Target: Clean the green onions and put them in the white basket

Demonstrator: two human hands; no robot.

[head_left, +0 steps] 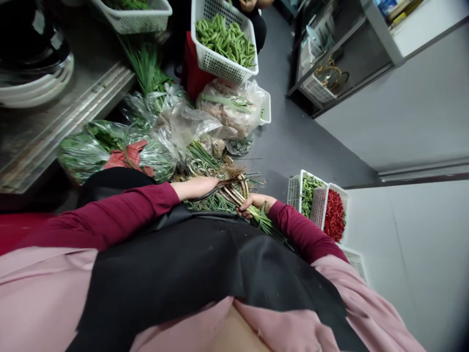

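A bunch of scallions [238, 193], with white stalks and tangled brown roots, lies across my right hand [255, 203]. The fingers of that hand are wrapped around the stalks, and the green leaves trail off to the lower right. At the root end, my left hand [201, 187] reaches in from the left with its back up; its fingers are mostly hidden, so I cannot tell whether they grip anything. A dark strip shows along the underside of that hand. Loose green trimmings [216, 203] and more scallions [201, 156] lie beneath and behind both hands.
Plastic bags of leafy greens [91, 151] lie at left, beside a metal-edged shelf [98, 98]. Ahead is a white basket of green peppers [225, 41], with another person's hand behind it. Baskets of green and red peppers [333, 215] stand at right.
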